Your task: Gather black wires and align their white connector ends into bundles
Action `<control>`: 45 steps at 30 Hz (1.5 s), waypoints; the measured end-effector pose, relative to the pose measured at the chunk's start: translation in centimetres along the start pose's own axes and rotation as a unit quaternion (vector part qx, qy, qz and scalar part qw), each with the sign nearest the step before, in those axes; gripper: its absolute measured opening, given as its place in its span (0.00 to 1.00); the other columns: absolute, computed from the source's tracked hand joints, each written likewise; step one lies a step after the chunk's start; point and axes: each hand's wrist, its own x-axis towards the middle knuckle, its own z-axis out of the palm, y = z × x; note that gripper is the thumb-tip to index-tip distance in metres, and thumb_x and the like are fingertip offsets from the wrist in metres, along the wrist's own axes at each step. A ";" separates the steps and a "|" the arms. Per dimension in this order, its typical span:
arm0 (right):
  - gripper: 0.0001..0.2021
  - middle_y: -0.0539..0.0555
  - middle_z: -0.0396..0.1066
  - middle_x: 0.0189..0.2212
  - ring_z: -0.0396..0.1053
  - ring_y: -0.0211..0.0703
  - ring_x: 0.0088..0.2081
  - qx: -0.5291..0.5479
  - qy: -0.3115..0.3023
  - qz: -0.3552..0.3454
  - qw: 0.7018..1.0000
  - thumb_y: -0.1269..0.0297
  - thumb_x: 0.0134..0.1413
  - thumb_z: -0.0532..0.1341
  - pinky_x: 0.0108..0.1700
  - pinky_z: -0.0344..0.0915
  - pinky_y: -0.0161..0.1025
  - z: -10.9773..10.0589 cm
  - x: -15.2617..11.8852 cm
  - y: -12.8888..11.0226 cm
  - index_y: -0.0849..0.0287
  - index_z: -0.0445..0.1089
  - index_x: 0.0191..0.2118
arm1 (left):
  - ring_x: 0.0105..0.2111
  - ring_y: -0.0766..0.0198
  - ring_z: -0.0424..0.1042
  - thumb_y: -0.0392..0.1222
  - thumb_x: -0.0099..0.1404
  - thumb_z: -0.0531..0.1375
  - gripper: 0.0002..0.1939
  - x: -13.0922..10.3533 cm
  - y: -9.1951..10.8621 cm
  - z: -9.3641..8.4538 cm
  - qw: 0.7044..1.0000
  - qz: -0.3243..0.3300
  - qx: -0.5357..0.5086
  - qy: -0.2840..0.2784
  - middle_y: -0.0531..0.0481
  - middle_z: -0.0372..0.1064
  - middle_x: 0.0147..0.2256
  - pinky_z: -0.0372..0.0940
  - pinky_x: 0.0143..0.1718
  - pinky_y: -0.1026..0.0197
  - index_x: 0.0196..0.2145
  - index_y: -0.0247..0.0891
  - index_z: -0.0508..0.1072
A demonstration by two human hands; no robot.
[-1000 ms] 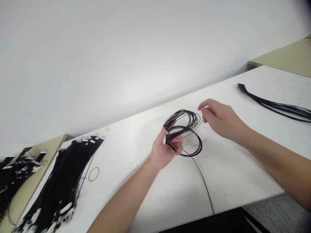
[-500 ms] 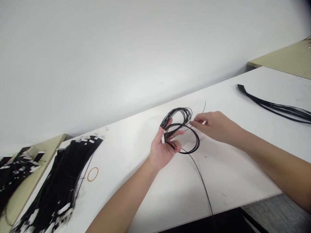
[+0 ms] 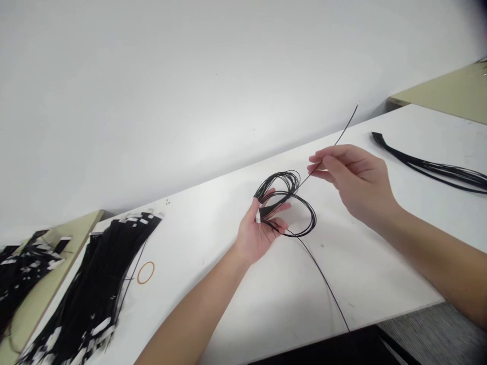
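Note:
My left hand (image 3: 261,230) grips a looped bundle of thin black wires (image 3: 310,205) with a white connector (image 3: 258,217) at the palm, above the white table. Its loops fan out to the right of the fingers. In my right hand (image 3: 348,172) a single black wire (image 3: 344,128) is pinched between thumb and fingers. That wire runs from the loops up to the right, its small pale tip free in the air. Another loose black wire (image 3: 323,276) trails from the bundle down to the table's front edge.
At left lies a big pile of black wire harnesses with white connectors (image 3: 110,274); more harnesses (image 3: 26,268) sit on a yellowish surface (image 3: 85,225). An orange rubber band (image 3: 145,272) lies between pile and left arm. A black wire bundle (image 3: 429,166) rests at right. A white wall (image 3: 190,91) stands behind.
My right hand has moved up and right with the single wire, and more of its length now sticks up past the fingers. My left hand and the loops have shifted slightly right.

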 end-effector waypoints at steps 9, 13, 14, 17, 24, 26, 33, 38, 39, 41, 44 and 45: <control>0.12 0.45 0.62 0.24 0.56 0.30 0.20 0.136 -0.085 0.075 0.984 0.66 0.56 0.58 0.27 0.62 0.34 -0.6 0.4 -0.5 0.45 0.62 0.46 | 0.25 0.63 0.67 0.53 0.67 0.46 0.24 -0.2 -0.4 0.0 0.997 -0.018 0.046 -0.061 0.45 0.65 0.26 0.59 0.30 0.61 0.51 0.34 0.66; 0.07 0.50 0.65 0.24 0.61 0.34 0.25 -0.055 -0.175 0.046 0.982 0.62 0.56 0.59 0.26 0.60 0.33 -0.9 -0.1 -0.8 0.55 0.71 0.38 | 0.26 0.62 0.67 0.53 0.67 0.46 0.25 -0.2 -0.5 -0.2 0.995 -0.005 0.062 -0.074 0.43 0.66 0.26 0.59 0.31 0.61 0.53 0.33 0.65; 0.07 0.51 0.66 0.25 0.63 0.35 0.28 -0.100 -0.193 0.033 0.975 0.61 0.55 0.59 0.27 0.60 0.33 -0.9 -0.1 -0.9 0.55 0.72 0.37 | 0.26 0.62 0.67 0.53 0.67 0.46 0.25 -0.2 -0.5 -0.2 0.995 -0.002 0.069 -0.078 0.43 0.67 0.27 0.59 0.32 0.61 0.53 0.33 0.65; 0.08 0.51 0.68 0.26 0.64 0.36 0.29 -0.171 -0.242 0.012 0.955 0.60 0.56 0.58 0.27 0.60 0.33 -1.1 -0.2 -1.1 0.55 0.73 0.38 | 0.27 0.60 0.68 0.52 0.67 0.45 0.25 -0.3 -0.6 -0.3 0.991 0.008 0.093 -0.100 0.41 0.68 0.28 0.59 0.33 0.60 0.52 0.32 0.66; 0.07 0.48 0.68 0.23 0.57 0.32 0.22 -0.238 -0.287 -0.014 0.928 0.63 0.53 0.58 0.22 0.54 0.32 -0.8 -0.4 -1.5 0.57 0.72 0.31 | 0.27 0.59 0.68 0.54 0.65 0.49 0.26 -0.4 -0.8 -0.2 0.985 0.021 0.124 -0.116 0.40 0.68 0.28 0.59 0.33 0.58 0.50 0.31 0.69; 0.06 0.48 0.67 0.21 0.56 0.32 0.21 -0.255 -0.286 -0.020 0.923 0.64 0.53 0.58 0.22 0.53 0.32 -0.7 -0.5 -1.6 0.57 0.72 0.30 | 0.27 0.59 0.67 0.55 0.64 0.49 0.27 -0.4 -0.9 -0.1 0.985 0.023 0.129 -0.112 0.40 0.68 0.28 0.59 0.32 0.58 0.50 0.31 0.69; 0.06 0.47 0.67 0.22 0.57 0.32 0.21 -0.281 -0.269 -0.039 0.920 0.67 0.52 0.58 0.22 0.55 0.31 -0.7 -0.7 -1.6 0.56 0.72 0.28 | 0.27 0.58 0.68 0.54 0.65 0.48 0.26 -0.5 -0.8 0.2 0.982 0.029 0.146 -0.117 0.40 0.68 0.28 0.59 0.32 0.57 0.51 0.33 0.68; 0.06 0.47 0.67 0.21 0.56 0.32 0.21 -0.283 -0.271 -0.042 0.919 0.67 0.52 0.58 0.22 0.54 0.32 -0.6 -0.7 -1.5 0.56 0.72 0.29 | 0.27 0.59 0.67 0.54 0.66 0.47 0.26 -0.5 -0.7 0.1 0.981 0.023 0.151 -0.117 0.40 0.69 0.29 0.60 0.32 0.57 0.50 0.31 0.68; 0.06 0.47 0.66 0.21 0.56 0.32 0.21 -0.283 -0.270 -0.040 0.920 0.67 0.52 0.58 0.22 0.54 0.32 -0.6 -0.7 -1.6 0.56 0.72 0.29 | 0.27 0.59 0.68 0.54 0.66 0.47 0.26 -0.5 -0.7 0.1 0.981 0.024 0.152 -0.117 0.40 0.69 0.29 0.60 0.32 0.57 0.50 0.32 0.68; 0.06 0.47 0.65 0.20 0.55 0.32 0.21 -0.281 -0.270 -0.037 0.920 0.67 0.52 0.58 0.22 0.53 0.32 -0.7 -0.7 -1.6 0.56 0.72 0.29 | 0.27 0.58 0.68 0.54 0.65 0.48 0.26 -0.5 -0.7 0.2 0.980 0.024 0.155 -0.119 0.40 0.69 0.29 0.60 0.33 0.57 0.49 0.32 0.69; 0.06 0.47 0.64 0.20 0.55 0.32 0.21 -0.283 -0.273 -0.039 0.918 0.67 0.52 0.58 0.22 0.53 0.31 -0.7 -0.6 -1.7 0.56 0.72 0.29 | 0.27 0.58 0.68 0.53 0.66 0.47 0.26 -0.6 -0.7 0.2 0.980 0.023 0.158 -0.119 0.39 0.69 0.29 0.60 0.33 0.57 0.49 0.31 0.69; 0.06 0.47 0.64 0.20 0.55 0.32 0.21 -0.285 -0.275 -0.040 0.917 0.67 0.52 0.58 0.22 0.53 0.31 -0.7 -0.6 -1.6 0.56 0.72 0.28 | 0.27 0.58 0.68 0.53 0.65 0.48 0.26 -0.6 -0.6 0.3 0.980 0.023 0.157 -0.118 0.38 0.69 0.29 0.60 0.33 0.57 0.49 0.30 0.69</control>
